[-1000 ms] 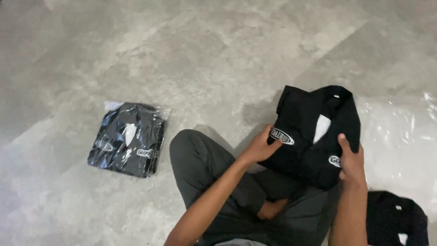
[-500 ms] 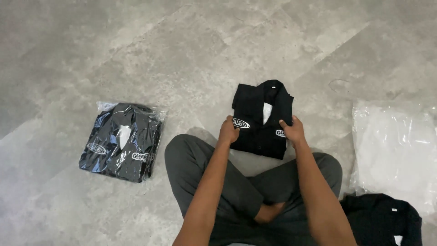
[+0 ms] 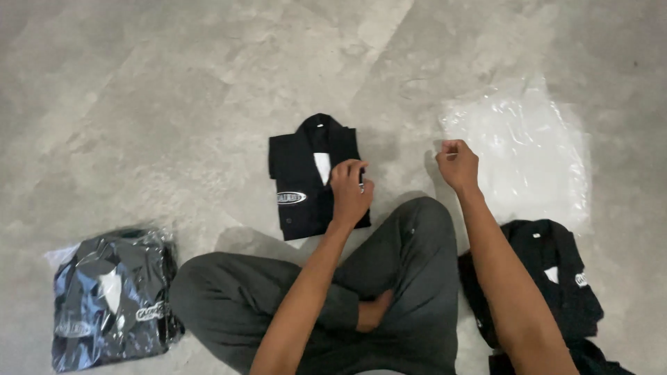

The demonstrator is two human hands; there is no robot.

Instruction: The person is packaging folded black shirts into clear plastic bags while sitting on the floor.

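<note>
A bagged black shirt (image 3: pixel 111 298) lies on the grey floor (image 3: pixel 174 83), and an unbagged black shirt pile (image 3: pixel 549 285) sits well apart.

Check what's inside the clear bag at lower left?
A folded black shirt fills the clear plastic bag, white neck insert and a pale chest patch showing through. Glare and wrinkles blur the rest; anything beneath the shirt is hidden.

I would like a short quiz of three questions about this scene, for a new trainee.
1. True or false: the left hand rests on the folded black shirt.
2. Which thing is the right hand pinching? A) clear plastic bag B) bagged shirts
3. What lies by the person's right arm, low on the floor?

Key:
1. True
2. A
3. A pile of black shirts
</note>
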